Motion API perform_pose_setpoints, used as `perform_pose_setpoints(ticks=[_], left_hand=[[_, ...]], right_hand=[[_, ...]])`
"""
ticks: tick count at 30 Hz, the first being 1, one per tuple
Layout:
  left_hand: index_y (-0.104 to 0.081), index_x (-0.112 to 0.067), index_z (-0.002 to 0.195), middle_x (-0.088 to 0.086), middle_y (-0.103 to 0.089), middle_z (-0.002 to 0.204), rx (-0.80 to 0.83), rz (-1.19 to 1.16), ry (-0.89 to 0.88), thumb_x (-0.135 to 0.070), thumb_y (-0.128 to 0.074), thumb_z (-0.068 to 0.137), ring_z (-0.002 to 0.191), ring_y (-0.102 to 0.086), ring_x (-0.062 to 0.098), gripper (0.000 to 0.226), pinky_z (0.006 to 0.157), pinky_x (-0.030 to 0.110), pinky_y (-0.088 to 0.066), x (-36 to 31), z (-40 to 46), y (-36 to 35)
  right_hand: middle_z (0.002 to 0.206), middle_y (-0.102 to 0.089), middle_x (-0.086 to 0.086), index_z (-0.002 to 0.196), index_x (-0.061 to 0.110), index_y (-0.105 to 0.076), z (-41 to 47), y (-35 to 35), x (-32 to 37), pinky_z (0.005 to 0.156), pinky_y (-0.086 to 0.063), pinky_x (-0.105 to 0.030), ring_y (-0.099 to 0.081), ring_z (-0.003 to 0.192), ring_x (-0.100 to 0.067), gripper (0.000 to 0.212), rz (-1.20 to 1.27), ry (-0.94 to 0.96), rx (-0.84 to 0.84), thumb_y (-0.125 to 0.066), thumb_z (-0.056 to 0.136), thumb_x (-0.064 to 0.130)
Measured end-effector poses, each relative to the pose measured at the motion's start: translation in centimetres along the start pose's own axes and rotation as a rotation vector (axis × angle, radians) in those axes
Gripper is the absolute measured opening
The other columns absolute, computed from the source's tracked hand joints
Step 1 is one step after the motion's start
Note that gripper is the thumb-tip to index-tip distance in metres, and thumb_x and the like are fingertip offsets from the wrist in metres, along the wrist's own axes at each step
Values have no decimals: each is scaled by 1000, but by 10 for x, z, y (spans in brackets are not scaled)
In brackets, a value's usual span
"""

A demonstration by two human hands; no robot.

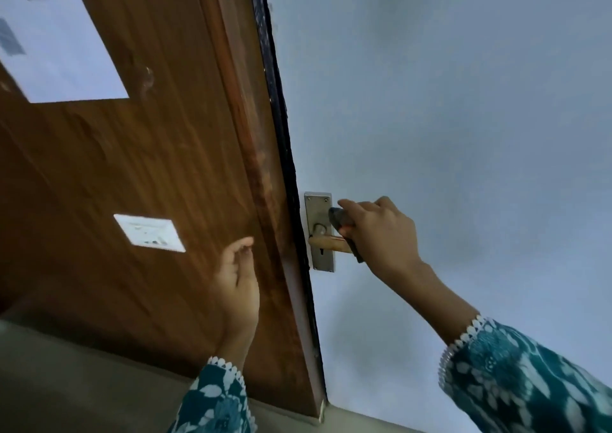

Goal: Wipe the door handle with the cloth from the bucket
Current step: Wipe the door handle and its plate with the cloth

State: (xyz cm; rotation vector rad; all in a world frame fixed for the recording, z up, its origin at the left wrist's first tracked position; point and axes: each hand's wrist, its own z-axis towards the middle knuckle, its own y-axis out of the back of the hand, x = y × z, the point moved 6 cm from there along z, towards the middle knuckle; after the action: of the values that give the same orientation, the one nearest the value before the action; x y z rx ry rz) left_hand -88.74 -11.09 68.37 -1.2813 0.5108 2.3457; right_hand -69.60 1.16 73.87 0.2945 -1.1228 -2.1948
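Note:
A brass lever door handle (326,243) sticks out from a steel backplate (317,207) with a keyhole, on the pale blue door (447,118). My right hand (381,234) is closed around the handle's outer end, with a dark cloth (338,218) bunched under its fingers and pressed on the lever. My left hand (236,287) hovers in front of the brown wooden frame (261,174), fingers loosely curled and holding nothing. The bucket is out of sight.
A white switch plate (149,232) and a sheet of paper (56,45) sit on the brown wood panel to the left. A grey floor (66,383) runs along the bottom. Both sleeves are teal with a white pattern.

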Motion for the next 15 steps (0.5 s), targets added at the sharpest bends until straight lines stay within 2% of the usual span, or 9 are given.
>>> perform_pose_setpoints(ticks=[2, 3, 5, 8, 10, 12, 15], left_hand=[[-56, -8, 124, 6, -59, 125, 81, 141, -286, -22, -46, 96, 118, -54, 17, 32, 99, 34, -45, -3, 22, -9], [-52, -5, 128, 12, -53, 135, 114, 211, -416, -22, -45, 95, 130, -45, 23, 38, 107, 39, -38, -4, 33, -16], [-44, -3, 136, 16, -38, 147, 126, 364, -611, -24, -44, 96, 142, -26, 29, 45, 114, 45, -24, -8, 54, -28], [-28, -5, 145, 16, -20, 154, 98, 519, -759, -31, -40, 96, 146, -8, 26, 56, 116, 51, -9, -14, 81, -46], [-17, -6, 148, 19, -20, 153, 59, 544, -817, -35, -35, 98, 146, 0, 24, 61, 115, 53, -1, -11, 94, -59], [-6, -10, 151, 19, -22, 152, -2, 557, -871, -37, -32, 100, 147, 5, 20, 63, 115, 53, 2, -9, 98, -69], [0, -13, 151, 17, -22, 150, -82, 547, -937, -36, -33, 101, 147, 4, 19, 65, 114, 54, 1, -2, 97, -73]], right_hand=[[63, -67, 6, 81, 22, -69, 9, -12, 10, 44, -16, -16, -56, 66, -21, 8, -101, -25, 17, -71, 74, 23], [59, -66, 8, 77, 22, -69, 11, -17, 15, 44, -16, -17, -56, 65, -20, 7, -133, -32, 17, -74, 72, 24], [58, -64, 10, 75, 23, -69, 12, -21, 24, 44, -21, -20, -55, 64, -18, 11, -166, -12, -18, -77, 70, 28], [67, -67, 5, 82, 19, -70, 12, -26, 41, 44, -29, -22, -57, 68, -22, 17, -168, 59, -84, -76, 69, 28], [75, -67, 0, 91, 17, -71, 11, -40, 57, 46, -39, -26, -58, 73, -25, 18, -207, 128, -114, -72, 73, 19], [81, -68, -4, 95, 14, -71, 9, -59, 70, 55, -46, -31, -58, 76, -25, 19, -263, 163, -92, -59, 80, 12], [88, -71, -6, 96, 11, -72, 4, -78, 78, 61, -49, -33, -60, 79, -25, 35, -347, 160, -61, -39, 84, 8]])
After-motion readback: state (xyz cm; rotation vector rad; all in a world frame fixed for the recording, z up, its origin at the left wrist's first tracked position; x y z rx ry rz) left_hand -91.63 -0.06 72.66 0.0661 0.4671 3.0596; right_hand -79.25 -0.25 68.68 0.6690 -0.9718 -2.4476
